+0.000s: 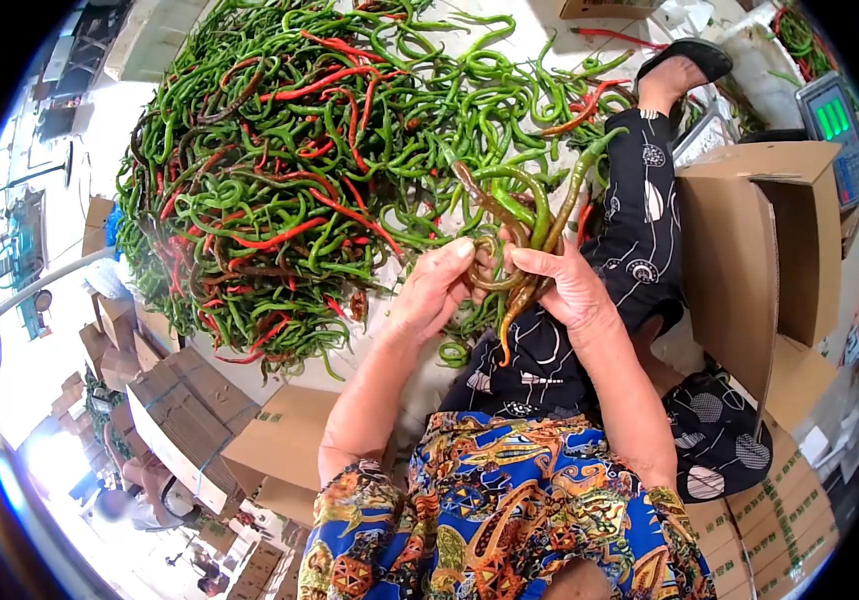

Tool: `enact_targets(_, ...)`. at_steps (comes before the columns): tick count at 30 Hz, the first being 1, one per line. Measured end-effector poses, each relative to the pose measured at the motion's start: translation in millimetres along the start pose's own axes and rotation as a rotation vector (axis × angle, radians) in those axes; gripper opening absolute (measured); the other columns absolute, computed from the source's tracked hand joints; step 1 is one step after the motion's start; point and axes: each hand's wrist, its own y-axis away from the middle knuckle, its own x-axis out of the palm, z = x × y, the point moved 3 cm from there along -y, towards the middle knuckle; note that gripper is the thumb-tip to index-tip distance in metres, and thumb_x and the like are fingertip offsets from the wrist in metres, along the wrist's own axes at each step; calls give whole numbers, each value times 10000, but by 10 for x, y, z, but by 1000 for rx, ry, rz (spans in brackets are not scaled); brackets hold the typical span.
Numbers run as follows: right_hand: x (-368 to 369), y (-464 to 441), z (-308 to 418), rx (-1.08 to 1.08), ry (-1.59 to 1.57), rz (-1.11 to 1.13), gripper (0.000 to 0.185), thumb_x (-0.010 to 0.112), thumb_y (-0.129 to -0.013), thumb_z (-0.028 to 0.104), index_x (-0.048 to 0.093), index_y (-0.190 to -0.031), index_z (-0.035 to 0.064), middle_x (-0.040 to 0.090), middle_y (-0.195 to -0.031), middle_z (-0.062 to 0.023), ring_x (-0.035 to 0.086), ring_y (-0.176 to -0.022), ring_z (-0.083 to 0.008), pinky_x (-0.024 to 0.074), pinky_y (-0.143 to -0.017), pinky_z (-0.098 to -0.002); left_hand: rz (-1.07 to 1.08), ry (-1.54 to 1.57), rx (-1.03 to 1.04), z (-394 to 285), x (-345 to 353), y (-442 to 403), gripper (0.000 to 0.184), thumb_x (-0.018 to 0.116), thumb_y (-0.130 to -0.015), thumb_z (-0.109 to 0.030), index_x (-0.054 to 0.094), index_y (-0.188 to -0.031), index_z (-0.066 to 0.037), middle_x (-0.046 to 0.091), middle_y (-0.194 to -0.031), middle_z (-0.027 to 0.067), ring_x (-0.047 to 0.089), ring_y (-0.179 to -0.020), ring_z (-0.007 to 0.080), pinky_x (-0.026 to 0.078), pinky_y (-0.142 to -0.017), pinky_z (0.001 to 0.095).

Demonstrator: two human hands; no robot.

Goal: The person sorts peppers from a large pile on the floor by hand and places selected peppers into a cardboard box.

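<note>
A small bunch of long chili peppers [522, 205], green turning brown, is gripped in my right hand [572, 285], with the thumb across them. Their stem ends point up and away, and an orange-brown tip hangs below. My left hand [437, 284] is closed, thumb and fingers pinching a curled brownish chili pepper [487, 262] against the left side of the bunch. Some of its fingers are hidden behind the peppers. Just beyond both hands spreads a big heap of green and red chili peppers [280, 190].
An open cardboard box [750, 250] stands at my right, with a scale [835, 120] showing green digits behind it. Flattened cartons [190, 410] and a box [285, 440] are at my left. My leg [640, 210] stretches along the heap's right side. Another person [155, 495] is at the lower left.
</note>
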Motion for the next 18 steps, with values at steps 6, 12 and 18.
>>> enact_targets(6, -237, -97, -34, -94, -139, -78, 235, 689, -807, 21, 606, -1027, 17, 656, -887, -61, 635, -820, -170, 511, -807, -294, -506, -1110, 316, 20, -998, -848, 244, 577, -875, -189, 655, -990, 11, 664, -800, 143, 629, -700, 219, 498, -682, 346)
enact_targets(12, -305, -128, -67, -113, -122, -144, 235, 686, -811, 17, 604, -1031, 25, 655, -894, -59, 642, -826, -172, 510, -802, -285, -809, -1442, 349, 120, -971, -1448, 249, 578, -812, -179, 625, -954, 20, 649, -842, 266, 624, -811, 447, 489, -755, 503)
enact_targets(18, -302, -145, -46, -138, -110, -213, 218, 692, -817, 46, 609, -1018, 33, 653, -887, -49, 635, -830, -160, 498, -795, -278, -991, -1311, 400, 119, -1042, -1463, 264, 611, -810, -187, 627, -1012, -17, 658, -852, 250, 624, -829, 453, 486, -738, 513)
